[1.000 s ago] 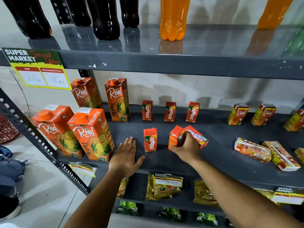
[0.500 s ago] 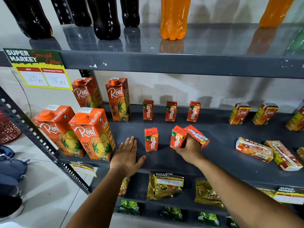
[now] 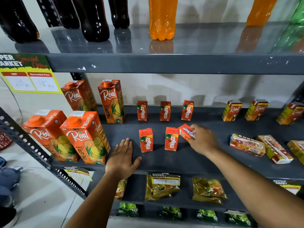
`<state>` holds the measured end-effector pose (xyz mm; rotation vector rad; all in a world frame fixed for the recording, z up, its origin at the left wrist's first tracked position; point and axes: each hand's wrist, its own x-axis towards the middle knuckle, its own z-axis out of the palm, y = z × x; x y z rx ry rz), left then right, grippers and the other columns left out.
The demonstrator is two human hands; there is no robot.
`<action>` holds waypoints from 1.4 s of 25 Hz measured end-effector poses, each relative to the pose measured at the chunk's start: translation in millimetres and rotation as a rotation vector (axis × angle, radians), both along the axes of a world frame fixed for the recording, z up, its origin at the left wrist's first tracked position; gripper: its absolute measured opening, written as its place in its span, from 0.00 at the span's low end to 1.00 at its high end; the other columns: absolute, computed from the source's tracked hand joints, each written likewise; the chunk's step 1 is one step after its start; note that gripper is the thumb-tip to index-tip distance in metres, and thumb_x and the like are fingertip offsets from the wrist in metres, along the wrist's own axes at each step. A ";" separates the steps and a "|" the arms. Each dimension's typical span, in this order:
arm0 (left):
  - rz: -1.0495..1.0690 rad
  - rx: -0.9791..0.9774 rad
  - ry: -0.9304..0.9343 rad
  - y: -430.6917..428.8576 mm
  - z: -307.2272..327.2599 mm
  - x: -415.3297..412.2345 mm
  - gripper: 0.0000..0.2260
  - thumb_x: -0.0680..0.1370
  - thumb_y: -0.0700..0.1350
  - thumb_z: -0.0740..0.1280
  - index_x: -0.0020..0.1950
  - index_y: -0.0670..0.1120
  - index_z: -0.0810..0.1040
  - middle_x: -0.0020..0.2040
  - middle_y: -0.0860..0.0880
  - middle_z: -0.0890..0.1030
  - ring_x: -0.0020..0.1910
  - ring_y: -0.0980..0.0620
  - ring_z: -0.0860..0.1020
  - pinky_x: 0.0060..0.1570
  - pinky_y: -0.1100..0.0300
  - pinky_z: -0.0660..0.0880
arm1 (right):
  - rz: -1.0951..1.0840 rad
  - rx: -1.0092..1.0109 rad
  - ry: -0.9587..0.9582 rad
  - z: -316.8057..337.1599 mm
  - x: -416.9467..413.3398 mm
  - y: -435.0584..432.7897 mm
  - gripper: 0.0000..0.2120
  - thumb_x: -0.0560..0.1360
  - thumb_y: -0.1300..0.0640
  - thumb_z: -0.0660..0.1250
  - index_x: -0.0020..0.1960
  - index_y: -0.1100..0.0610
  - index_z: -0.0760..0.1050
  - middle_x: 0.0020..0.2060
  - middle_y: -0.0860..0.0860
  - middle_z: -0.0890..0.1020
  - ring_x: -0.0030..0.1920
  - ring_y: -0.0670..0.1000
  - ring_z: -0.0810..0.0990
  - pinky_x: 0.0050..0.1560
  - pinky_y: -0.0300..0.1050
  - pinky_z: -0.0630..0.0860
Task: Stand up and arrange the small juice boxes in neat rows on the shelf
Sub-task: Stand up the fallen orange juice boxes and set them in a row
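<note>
Holding a tilted Maaza box [image 3: 185, 132], the right hand [image 3: 203, 140] closes its fingers around the box's right end, just to the right of the second standing Maaza box [image 3: 171, 139], which is the landmark here. The held box leans with its long axis running from upper left to lower right, so its top corner points toward the landmark box and nearly touches it; the hand is blurred, so the exact finger placement cannot be told. To the left of the landmark stands another upright Maaza box [image 3: 146, 140], and behind it three more stand in a back row [image 3: 165, 111]. The left hand [image 3: 122, 157] lies flat and open on the grey shelf [image 3: 189, 160], further left of the landmark, holding nothing. The right hand is clearly the nearer one. Probably the box must be turned upright and set down right of the landmark, where the shelf surface is free. Further right lie fallen Real boxes [image 3: 246, 144].
</note>
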<state>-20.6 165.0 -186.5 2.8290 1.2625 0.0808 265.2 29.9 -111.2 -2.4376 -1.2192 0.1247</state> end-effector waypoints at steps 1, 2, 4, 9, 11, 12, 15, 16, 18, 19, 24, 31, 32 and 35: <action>-0.005 0.001 0.006 -0.1 0.3 -0.2 0.39 0.75 0.67 0.42 0.78 0.43 0.44 0.80 0.46 0.45 0.78 0.50 0.43 0.73 0.55 0.40 | -0.046 -0.061 -0.022 1.6 8.5 0.0 0.29 0.68 0.50 0.74 0.64 0.56 0.70 0.60 0.58 0.78 0.58 0.59 0.78 0.52 0.51 0.76; -0.003 -0.001 0.010 -0.5 0.6 -0.6 0.38 0.76 0.67 0.43 0.78 0.42 0.44 0.80 0.46 0.45 0.78 0.50 0.43 0.73 0.54 0.40 | -0.069 -0.164 -0.004 2.3 13.6 0.3 0.32 0.66 0.46 0.76 0.64 0.58 0.70 0.61 0.58 0.78 0.59 0.59 0.77 0.53 0.51 0.75; 0.007 -0.011 0.009 -2.8 1.4 -0.5 0.38 0.76 0.67 0.43 0.78 0.43 0.43 0.80 0.46 0.45 0.78 0.50 0.43 0.74 0.54 0.41 | -0.093 -0.306 0.084 -5.5 17.1 -3.3 0.32 0.64 0.44 0.77 0.62 0.58 0.71 0.59 0.58 0.79 0.57 0.59 0.78 0.49 0.49 0.74; 0.013 -0.016 0.018 -1.4 2.2 0.5 0.39 0.76 0.67 0.43 0.77 0.43 0.43 0.80 0.46 0.45 0.78 0.50 0.43 0.75 0.54 0.41 | 0.131 -0.115 -0.072 17.5 38.6 -14.1 0.24 0.68 0.60 0.72 0.62 0.54 0.73 0.60 0.55 0.77 0.57 0.58 0.77 0.51 0.50 0.75; 0.012 -0.013 0.019 -1.2 2.5 0.3 0.39 0.76 0.68 0.43 0.77 0.43 0.43 0.80 0.45 0.45 0.78 0.50 0.43 0.75 0.53 0.42 | 0.397 -0.135 -0.276 41.8 47.0 -13.9 0.26 0.69 0.67 0.68 0.66 0.53 0.71 0.63 0.53 0.73 0.60 0.58 0.75 0.53 0.50 0.74; 0.011 -0.012 0.018 -1.5 2.8 0.2 0.39 0.76 0.68 0.43 0.77 0.43 0.43 0.80 0.45 0.46 0.78 0.49 0.43 0.75 0.53 0.42 | 0.535 -0.192 -0.387 51.4 48.6 -13.0 0.27 0.70 0.68 0.67 0.67 0.52 0.70 0.64 0.53 0.72 0.61 0.58 0.74 0.54 0.51 0.75; 0.009 -0.007 0.019 -3.2 3.2 -0.6 0.39 0.75 0.68 0.42 0.77 0.42 0.44 0.80 0.45 0.46 0.78 0.49 0.45 0.75 0.52 0.44 | 0.741 -0.336 -0.590 66.7 49.9 -12.3 0.22 0.75 0.61 0.64 0.68 0.50 0.68 0.67 0.52 0.72 0.62 0.57 0.71 0.55 0.54 0.75; 0.010 -0.006 0.018 -3.4 3.5 -0.5 0.39 0.76 0.68 0.42 0.77 0.42 0.44 0.80 0.45 0.46 0.78 0.49 0.45 0.75 0.52 0.44 | 0.757 -0.353 -0.600 68.9 51.3 -12.9 0.21 0.77 0.60 0.62 0.68 0.49 0.68 0.68 0.52 0.72 0.64 0.58 0.70 0.57 0.55 0.74; 0.013 -0.004 0.020 -4.1 4.8 0.1 0.38 0.76 0.67 0.43 0.78 0.42 0.44 0.80 0.45 0.47 0.78 0.49 0.45 0.75 0.52 0.44 | 0.766 -0.367 -0.568 71.2 55.4 -12.5 0.21 0.78 0.60 0.60 0.70 0.49 0.68 0.70 0.51 0.71 0.66 0.58 0.69 0.63 0.53 0.71; 0.014 -0.003 0.020 -4.8 5.3 0.5 0.38 0.76 0.67 0.44 0.78 0.42 0.44 0.80 0.45 0.47 0.78 0.49 0.45 0.75 0.52 0.44 | 0.751 -0.372 -0.523 72.3 58.1 -11.4 0.22 0.78 0.60 0.59 0.71 0.49 0.67 0.71 0.50 0.71 0.67 0.57 0.69 0.64 0.51 0.69; 0.017 -0.012 0.014 -6.1 7.6 0.0 0.37 0.77 0.66 0.45 0.77 0.42 0.43 0.80 0.45 0.46 0.78 0.49 0.44 0.75 0.53 0.44 | 0.640 -0.415 -0.367 79.0 55.5 -1.6 0.25 0.75 0.54 0.66 0.71 0.51 0.67 0.68 0.52 0.74 0.65 0.55 0.72 0.62 0.49 0.70; -0.008 -0.009 0.012 -2.0 10.2 -1.6 0.37 0.77 0.66 0.45 0.78 0.42 0.44 0.80 0.45 0.47 0.78 0.49 0.45 0.75 0.52 0.45 | 0.149 -0.512 -0.115 66.2 36.5 12.5 0.31 0.69 0.29 0.61 0.49 0.58 0.75 0.36 0.50 0.76 0.35 0.49 0.74 0.33 0.44 0.66; -0.004 -0.009 0.019 -1.7 9.7 -1.8 0.37 0.77 0.66 0.45 0.78 0.42 0.44 0.80 0.45 0.47 0.78 0.49 0.45 0.75 0.53 0.44 | 0.152 -0.521 -0.114 64.5 35.1 11.5 0.35 0.68 0.27 0.59 0.54 0.58 0.75 0.42 0.51 0.79 0.40 0.51 0.76 0.37 0.45 0.69; 0.014 -0.018 0.028 -6.6 6.4 1.4 0.37 0.78 0.65 0.45 0.78 0.42 0.43 0.80 0.45 0.46 0.78 0.49 0.45 0.75 0.53 0.44 | 0.145 -0.455 -0.010 78.2 45.7 6.6 0.43 0.68 0.23 0.52 0.64 0.58 0.72 0.61 0.58 0.78 0.57 0.57 0.77 0.49 0.49 0.72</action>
